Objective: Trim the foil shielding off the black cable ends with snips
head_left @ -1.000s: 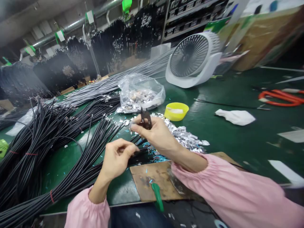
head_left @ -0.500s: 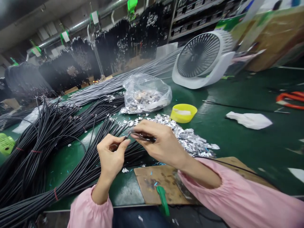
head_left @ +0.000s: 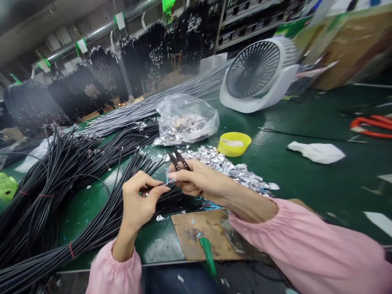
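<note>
My left hand (head_left: 139, 198) is closed in a pinch on the end of a black cable, most of it hidden by the fingers. Thin blue and pale wires (head_left: 170, 181) stick out of that end. Close against them, my right hand (head_left: 199, 179) has its thumb and fingertips at the wires. Dark thread snips (head_left: 179, 160) are tucked in the same hand, blades apart and pointing up and left. Below and behind the hands lies a heap of silver foil scraps (head_left: 245, 179), with blue wire bits (head_left: 211, 205) by it.
Black cable bundles (head_left: 101, 216) cover the left side. Behind the hands are a plastic bag (head_left: 188, 120) of scraps, a yellow bowl (head_left: 234, 144) and a white fan (head_left: 259, 75). Orange-handled pliers (head_left: 372, 124) lie far right. A stained board (head_left: 199, 234) with a green handle (head_left: 208, 255) sits at the front edge.
My right hand has turned, so the snips now point up and away from the cable end. The blue wires now show between my hands. My left hand has barely moved.
</note>
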Demonstrator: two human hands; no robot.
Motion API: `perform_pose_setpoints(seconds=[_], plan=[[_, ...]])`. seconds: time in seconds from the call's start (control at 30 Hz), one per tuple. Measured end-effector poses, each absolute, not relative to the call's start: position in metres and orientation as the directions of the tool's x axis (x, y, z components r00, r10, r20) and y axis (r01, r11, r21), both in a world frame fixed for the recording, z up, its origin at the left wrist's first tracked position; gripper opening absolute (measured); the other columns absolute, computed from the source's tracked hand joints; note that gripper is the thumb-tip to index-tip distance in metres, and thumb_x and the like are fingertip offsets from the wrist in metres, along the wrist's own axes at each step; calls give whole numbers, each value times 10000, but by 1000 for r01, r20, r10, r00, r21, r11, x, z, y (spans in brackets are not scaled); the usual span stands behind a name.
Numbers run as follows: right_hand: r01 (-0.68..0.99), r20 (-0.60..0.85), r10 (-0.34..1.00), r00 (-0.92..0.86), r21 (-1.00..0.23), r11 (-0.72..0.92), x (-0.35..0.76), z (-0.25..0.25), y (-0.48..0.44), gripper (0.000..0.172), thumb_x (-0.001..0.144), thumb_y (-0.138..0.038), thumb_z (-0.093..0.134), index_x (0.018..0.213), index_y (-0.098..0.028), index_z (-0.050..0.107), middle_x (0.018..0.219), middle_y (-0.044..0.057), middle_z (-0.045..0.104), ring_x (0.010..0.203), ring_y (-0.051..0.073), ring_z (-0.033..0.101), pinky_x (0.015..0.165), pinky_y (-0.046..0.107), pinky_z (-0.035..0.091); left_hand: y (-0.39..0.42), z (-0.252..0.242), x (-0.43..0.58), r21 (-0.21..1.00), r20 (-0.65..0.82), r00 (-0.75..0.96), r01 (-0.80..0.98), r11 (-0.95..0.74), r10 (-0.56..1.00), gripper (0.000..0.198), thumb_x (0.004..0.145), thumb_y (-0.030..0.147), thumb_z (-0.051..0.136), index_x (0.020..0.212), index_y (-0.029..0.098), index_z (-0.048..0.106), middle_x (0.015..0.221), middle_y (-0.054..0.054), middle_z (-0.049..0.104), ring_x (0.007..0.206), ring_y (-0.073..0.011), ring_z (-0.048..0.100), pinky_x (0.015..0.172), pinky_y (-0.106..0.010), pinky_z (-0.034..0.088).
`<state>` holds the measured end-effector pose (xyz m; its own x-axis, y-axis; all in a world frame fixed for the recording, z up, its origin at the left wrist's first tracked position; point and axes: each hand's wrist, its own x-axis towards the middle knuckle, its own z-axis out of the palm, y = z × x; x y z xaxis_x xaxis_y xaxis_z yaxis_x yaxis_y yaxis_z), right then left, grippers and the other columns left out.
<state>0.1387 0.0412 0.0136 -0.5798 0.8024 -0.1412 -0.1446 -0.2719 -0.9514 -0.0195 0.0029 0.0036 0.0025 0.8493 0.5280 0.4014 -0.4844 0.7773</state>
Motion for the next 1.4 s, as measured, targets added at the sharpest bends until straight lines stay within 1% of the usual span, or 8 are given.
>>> perform_pose_setpoints(seconds=[0.1,0.23,0.33,0.4,0.5,0.57,0.8,1.4], plan=[[-160,-47,810,-584,-972,-171,137,13,40,408,591,-469,707,588,-172,426,463,-93,368,343,2,207,347,183,127,2,0,-20,619,659,18,555,-556,752,116,718,176,681,618,178,621,578,31,537,547,-82,474,486,-197,358],[-74,210,842,-497,-977,200,134,12,35,415,635,-513,694,580,-157,487,488,-68,360,436,45,307,402,199,248,0,-1,-17,531,724,-18,653,-540,690,130,747,161,648,626,173,601,569,35,512,543,-83,460,464,-194,340],[26,348,849,-398,-920,390,133,9,33,410,724,-538,610,600,-158,517,527,-39,418,493,74,381,457,210,332,-2,1,-16,546,717,-45,657,-521,695,112,760,165,634,650,179,618,572,35,511,535,-81,454,466,-193,347],[72,412,853,-321,-887,455,134,5,33,390,782,-546,532,746,-160,573,610,-4,522,548,104,476,502,225,399,-2,2,-17,588,692,-61,627,-512,720,40,769,191,635,740,198,662,592,30,526,537,-84,462,460,-193,354],[148,498,828,-259,-827,543,135,1,35,364,837,-491,471,957,-170,594,835,67,648,728,159,602,635,272,484,-3,2,-19,632,673,-92,588,-505,734,107,776,216,637,864,235,695,603,24,529,533,-93,465,441,-198,351],[185,519,807,-281,-796,577,136,1,35,304,856,-418,465,942,-171,622,886,79,676,778,169,628,684,283,502,-4,3,-20,637,675,-108,584,-502,730,101,775,217,641,852,239,701,599,22,525,524,-93,457,433,-201,345],[183,554,765,-327,-757,627,136,8,30,235,849,-287,491,797,-170,688,751,51,696,666,142,635,636,237,515,-5,2,-19,621,696,-115,592,-514,708,60,770,212,650,808,227,694,608,29,540,512,-78,453,441,-193,353],[183,563,768,-306,-757,628,137,8,28,242,849,-313,508,788,-195,712,724,41,707,639,146,651,585,233,526,-6,0,-16,599,699,-117,635,-488,706,66,779,226,633,800,211,694,618,14,587,510,-87,471,442,-204,370]])
